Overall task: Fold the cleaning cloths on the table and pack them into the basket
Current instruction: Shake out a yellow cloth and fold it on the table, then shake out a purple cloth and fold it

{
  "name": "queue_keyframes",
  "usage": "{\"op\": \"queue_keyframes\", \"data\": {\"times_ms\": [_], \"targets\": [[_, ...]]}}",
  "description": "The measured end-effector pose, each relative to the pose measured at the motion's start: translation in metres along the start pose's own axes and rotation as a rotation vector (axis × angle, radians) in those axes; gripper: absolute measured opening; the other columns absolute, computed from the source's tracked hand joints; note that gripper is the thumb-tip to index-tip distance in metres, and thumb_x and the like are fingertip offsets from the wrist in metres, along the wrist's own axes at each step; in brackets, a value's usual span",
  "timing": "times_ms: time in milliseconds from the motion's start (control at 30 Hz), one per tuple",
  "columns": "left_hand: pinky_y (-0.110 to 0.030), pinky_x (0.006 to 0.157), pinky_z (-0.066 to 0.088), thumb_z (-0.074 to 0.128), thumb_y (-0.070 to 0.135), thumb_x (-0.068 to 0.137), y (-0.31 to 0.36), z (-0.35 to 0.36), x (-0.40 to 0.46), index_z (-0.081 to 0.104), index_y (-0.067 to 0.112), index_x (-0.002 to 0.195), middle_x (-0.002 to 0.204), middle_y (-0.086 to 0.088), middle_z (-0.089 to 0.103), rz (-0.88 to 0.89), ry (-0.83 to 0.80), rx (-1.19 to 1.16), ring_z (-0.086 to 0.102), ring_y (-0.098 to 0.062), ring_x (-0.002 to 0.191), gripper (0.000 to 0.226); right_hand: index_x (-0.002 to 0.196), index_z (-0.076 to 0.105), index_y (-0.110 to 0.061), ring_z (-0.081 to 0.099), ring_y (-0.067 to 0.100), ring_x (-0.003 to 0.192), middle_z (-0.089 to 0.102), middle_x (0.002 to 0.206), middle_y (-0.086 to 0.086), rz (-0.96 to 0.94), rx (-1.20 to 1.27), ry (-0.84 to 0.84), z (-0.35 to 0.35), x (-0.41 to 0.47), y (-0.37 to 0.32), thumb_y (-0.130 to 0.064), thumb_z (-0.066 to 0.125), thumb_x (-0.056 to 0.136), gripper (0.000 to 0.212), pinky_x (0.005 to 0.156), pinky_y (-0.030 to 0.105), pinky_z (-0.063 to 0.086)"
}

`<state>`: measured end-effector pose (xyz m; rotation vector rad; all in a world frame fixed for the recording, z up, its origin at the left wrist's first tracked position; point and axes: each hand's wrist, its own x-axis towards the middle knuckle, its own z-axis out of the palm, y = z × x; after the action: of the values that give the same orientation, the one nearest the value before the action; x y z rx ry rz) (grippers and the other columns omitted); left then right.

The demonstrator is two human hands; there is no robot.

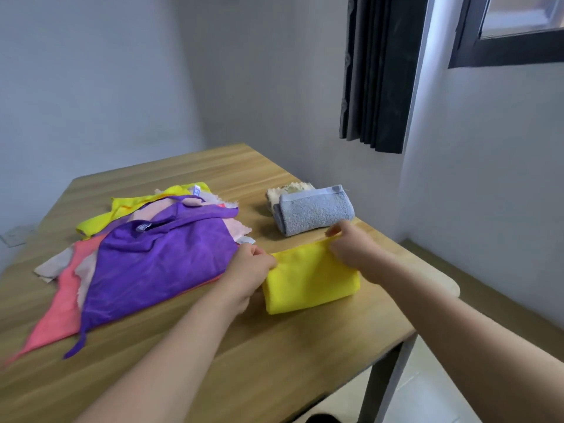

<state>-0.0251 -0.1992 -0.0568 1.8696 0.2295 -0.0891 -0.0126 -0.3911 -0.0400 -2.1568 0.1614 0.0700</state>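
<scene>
Both hands, left hand (250, 270) and right hand (351, 248), pinch the far corners of a smooth folded yellow cloth (308, 279); fluffy grey towel (314, 212) lies just beyond the fingertips.

One wooden table (189, 346); two bare hands on it, a left hand (248, 270) and a right hand (354, 248); one folded yellow cloth (308, 282); two folded cloths behind it, a grey one (314, 213) and a cream one (290, 190); one loose heap (146, 248) (at least five cloths: purple, coral, yellow, pink, beige); one dark curtain (381, 71); one window (512, 29).
</scene>
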Motion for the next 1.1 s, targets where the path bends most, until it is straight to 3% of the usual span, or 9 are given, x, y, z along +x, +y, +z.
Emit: {"op": "queue_keyframes", "data": {"times_ms": [100, 200, 367, 467, 533, 667, 800, 967, 1100], "targets": [[-0.039, 0.070, 0.043, 0.079, 0.020, 0.061, 0.009, 0.029, 0.033, 0.050, 0.017, 0.083, 0.089, -0.010, 0.058, -0.052, 0.027, -0.257, 0.053, -0.023, 0.079, 0.037, 0.119, 0.050, -0.017, 0.050, 0.021, 0.092, 0.055, 0.108, 0.004, -0.010, 0.039, 0.197, -0.023, 0.033, 0.011, -0.008, 0.042, 0.085, 0.036, 0.070, 0.028, 0.039], [-0.040, 0.072, 0.050, 0.083, 0.021, 0.062, 0.014, 0.061, 0.060, 0.048, 0.017, 0.077, 0.082, -0.008, 0.060, -0.065, 0.076, -0.354, 0.055, -0.023, 0.075, 0.038, 0.118, 0.048, -0.014, 0.050, 0.025, 0.106, 0.054, 0.120, 0.007, -0.055, -0.007, 0.377, -0.036, 0.063, 0.027, -0.008, 0.045, 0.085, 0.033, 0.080, 0.030, 0.037], [-0.023, 0.045, 0.029, 0.075, 0.023, 0.077, 0.012, 0.090, 0.085, 0.043, 0.018, 0.061, 0.056, 0.001, 0.045, 0.041, 0.145, -0.123, 0.040, -0.015, 0.050, 0.037, 0.126, 0.037, -0.016, 0.051, 0.033, 0.100, 0.047, 0.122, 0.011, -0.056, -0.044, 0.497, -0.026, 0.099, 0.058, -0.006, 0.045, 0.086, 0.042, 0.080, 0.036, 0.037], [-0.016, 0.036, 0.035, 0.074, 0.024, 0.079, 0.008, 0.089, 0.095, 0.044, 0.018, 0.062, 0.050, 0.002, 0.046, 0.066, 0.112, -0.002, 0.045, -0.010, 0.031, 0.036, 0.125, 0.042, -0.014, 0.054, 0.038, 0.103, 0.057, 0.113, 0.013, -0.100, -0.223, 0.603, -0.007, 0.109, 0.080, -0.006, 0.046, 0.087, 0.039, 0.082, 0.041, 0.040], [-0.027, 0.046, 0.046, 0.073, 0.026, 0.080, 0.006, 0.088, 0.100, 0.046, 0.017, 0.063, 0.043, 0.005, 0.048, 0.058, 0.075, 0.027, 0.047, -0.011, 0.026, 0.034, 0.125, 0.043, -0.016, 0.055, 0.037, 0.100, 0.059, 0.108, 0.011, -0.112, -0.290, 0.650, -0.001, 0.112, 0.085, -0.009, 0.046, 0.087, 0.039, 0.080, 0.042, 0.040], [-0.036, 0.052, 0.048, 0.062, 0.027, 0.087, 0.003, 0.085, 0.097, 0.049, 0.013, 0.065, 0.036, 0.006, 0.050, 0.090, 0.084, 0.070, 0.051, -0.018, 0.029, 0.029, 0.123, 0.049, -0.011, 0.054, 0.037, 0.101, 0.057, 0.112, 0.012, -0.096, -0.357, 0.678, -0.008, 0.106, 0.081, -0.018, 0.052, 0.085, 0.039, 0.081, 0.042, 0.039], [-0.032, 0.054, 0.046, 0.053, 0.027, 0.089, 0.009, 0.062, 0.079, 0.056, 0.015, 0.079, 0.058, -0.006, 0.060, 0.071, 0.062, 0.130, 0.052, -0.022, 0.040, 0.015, 0.118, 0.055, -0.009, 0.050, 0.034, 0.115, 0.054, 0.122, 0.011, -0.383, -0.491, 0.720, -0.008, 0.079, 0.068, -0.017, 0.061, 0.081, 0.039, 0.096, 0.044, 0.037], [-0.026, 0.053, 0.045, 0.050, 0.017, 0.086, 0.006, -0.002, 0.054, 0.056, 0.019, 0.077, 0.065, 0.000, 0.059, 0.126, 0.057, 0.231, 0.056, -0.022, 0.059, 0.011, 0.114, 0.058, -0.012, 0.051, 0.028, 0.114, 0.057, 0.120, 0.006, -0.763, -0.536, 0.569, 0.026, 0.035, 0.014, -0.020, 0.059, 0.079, 0.035, 0.096, 0.036, 0.033], [-0.027, 0.063, 0.046, 0.054, 0.014, 0.087, -0.002, -0.065, 0.035, 0.061, 0.020, 0.074, 0.069, 0.003, 0.061, 0.181, 0.055, 0.311, 0.059, -0.019, 0.067, 0.016, 0.106, 0.061, -0.013, 0.056, 0.027, 0.106, 0.060, 0.109, 0.003, -0.871, -0.502, 0.402, 0.068, 0.014, -0.030, -0.019, 0.055, 0.078, 0.029, 0.089, 0.034, 0.036]]}}
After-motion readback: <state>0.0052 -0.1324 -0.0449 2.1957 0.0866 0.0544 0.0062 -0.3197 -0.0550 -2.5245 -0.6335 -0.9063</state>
